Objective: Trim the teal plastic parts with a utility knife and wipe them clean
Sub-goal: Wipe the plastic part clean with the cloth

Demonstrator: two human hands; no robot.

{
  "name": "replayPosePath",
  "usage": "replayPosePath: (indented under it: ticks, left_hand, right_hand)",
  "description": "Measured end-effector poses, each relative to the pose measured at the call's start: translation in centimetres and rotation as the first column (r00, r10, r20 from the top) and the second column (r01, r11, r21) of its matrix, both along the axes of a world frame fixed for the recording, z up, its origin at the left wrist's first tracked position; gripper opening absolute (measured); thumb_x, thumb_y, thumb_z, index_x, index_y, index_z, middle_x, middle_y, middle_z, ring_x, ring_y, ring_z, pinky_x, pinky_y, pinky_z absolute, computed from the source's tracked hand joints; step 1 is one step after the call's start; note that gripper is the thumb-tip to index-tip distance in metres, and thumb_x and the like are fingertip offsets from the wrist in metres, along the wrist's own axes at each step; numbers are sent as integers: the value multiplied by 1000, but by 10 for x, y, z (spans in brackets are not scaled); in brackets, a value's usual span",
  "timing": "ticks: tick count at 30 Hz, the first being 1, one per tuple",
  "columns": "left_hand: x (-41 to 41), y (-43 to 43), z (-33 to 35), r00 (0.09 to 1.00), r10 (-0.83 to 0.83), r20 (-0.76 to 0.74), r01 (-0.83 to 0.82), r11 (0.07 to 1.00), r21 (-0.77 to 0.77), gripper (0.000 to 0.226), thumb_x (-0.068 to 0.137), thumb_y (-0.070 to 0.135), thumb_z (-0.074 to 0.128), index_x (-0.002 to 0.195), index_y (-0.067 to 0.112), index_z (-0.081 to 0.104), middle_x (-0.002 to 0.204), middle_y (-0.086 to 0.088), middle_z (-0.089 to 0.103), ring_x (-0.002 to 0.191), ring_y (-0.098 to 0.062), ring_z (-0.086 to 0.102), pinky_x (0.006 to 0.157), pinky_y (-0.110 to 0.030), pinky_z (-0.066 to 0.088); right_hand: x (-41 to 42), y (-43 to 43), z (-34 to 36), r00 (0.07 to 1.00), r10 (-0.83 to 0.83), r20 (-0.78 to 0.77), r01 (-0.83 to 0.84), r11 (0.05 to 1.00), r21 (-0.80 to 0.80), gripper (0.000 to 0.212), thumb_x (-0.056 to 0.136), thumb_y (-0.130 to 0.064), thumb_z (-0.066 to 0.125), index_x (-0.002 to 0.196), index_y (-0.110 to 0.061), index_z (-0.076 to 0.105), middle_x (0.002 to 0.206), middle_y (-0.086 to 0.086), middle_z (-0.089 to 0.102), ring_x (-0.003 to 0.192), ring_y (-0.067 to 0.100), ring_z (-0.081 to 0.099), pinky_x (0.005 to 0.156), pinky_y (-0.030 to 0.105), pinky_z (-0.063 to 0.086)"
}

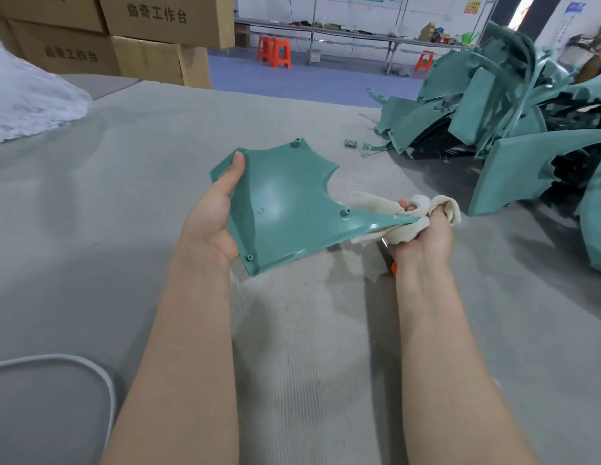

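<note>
I hold the teal plastic part up over the middle of the table, clear of its grey ribbed felt cover. My left hand grips the part's wide left edge. The thumb lies flat along the inner face and the fingers are hidden underneath. My right hand is closed on a bunched cream cloth, pinching it round the part's narrow right tip.

The part's long axis runs left to right between my hands, tapering from a broad scalloped end to a thin point inside the cloth. The right hand is therefore already on the section to be wiped. I judge the next stroke should run from that tip back along the lower rim toward my left hand.

The part is a smooth, glossy, shallow dished shell with a raised rim and small moulded screw bosses. The cloth looks soft, worn and frayed.

The utility knife shows beneath my right wrist as a metal body with an orange end. I cannot tell whether it lies on the table or is tucked in my palm.

More teal parts are heaped at the table's far right corner, with small offcuts beside them.
</note>
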State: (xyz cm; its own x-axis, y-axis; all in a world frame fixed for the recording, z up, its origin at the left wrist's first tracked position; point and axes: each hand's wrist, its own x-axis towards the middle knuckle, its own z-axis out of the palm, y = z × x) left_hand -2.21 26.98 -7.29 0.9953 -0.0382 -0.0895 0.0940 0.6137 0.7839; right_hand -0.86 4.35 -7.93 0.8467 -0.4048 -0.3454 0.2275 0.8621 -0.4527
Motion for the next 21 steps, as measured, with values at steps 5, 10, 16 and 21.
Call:
replayPosePath:
  ticks: [5, 10, 16, 21]
  left_hand:
    - [-2, -12, 6, 996, 80, -34, -83, 994, -70, 35, 95, 42, 52, 99, 13, 71, 102, -8, 74, 92, -24, 71, 78, -39, 58]
    - [0, -13, 7, 938, 325, -118, -344, 914, -217, 46, 94, 42, 56, 126, 9, 60, 118, -11, 68, 108, -29, 65, 99, -50, 48]
    - [-1, -16, 6, 836, 540, -97, -548, 808, -217, 31, 96, 37, 56, 110, 9, 64, 110, -8, 71, 92, -23, 71, 75, -37, 58]
    - [1, -17, 5, 785, 616, -65, -616, 764, -192, 34, 95, 37, 57, 111, 7, 64, 106, -7, 72, 90, -22, 71, 72, -35, 59]
  right_hand:
    - [-3, 8, 2, 985, 156, 68, -163, 981, 109, 34, 99, -12, 39, 67, -14, 52, 51, 0, 58, 49, 14, 58, 52, 21, 53]
    - [1, 21, 7, 987, 122, -104, -145, 958, -248, 30, 100, -11, 45, 72, -13, 57, 46, -3, 60, 40, 7, 55, 44, 20, 47]
    - [-5, 33, 10, 871, 318, -375, -492, 566, -662, 30, 93, -45, 57, 79, -19, 61, 68, -3, 67, 63, 18, 62, 74, 36, 54]
    - [-13, 60, 18, 736, 589, -335, -613, 368, -700, 54, 93, -63, 43, 93, -18, 72, 93, 6, 76, 91, 25, 71, 93, 44, 53]
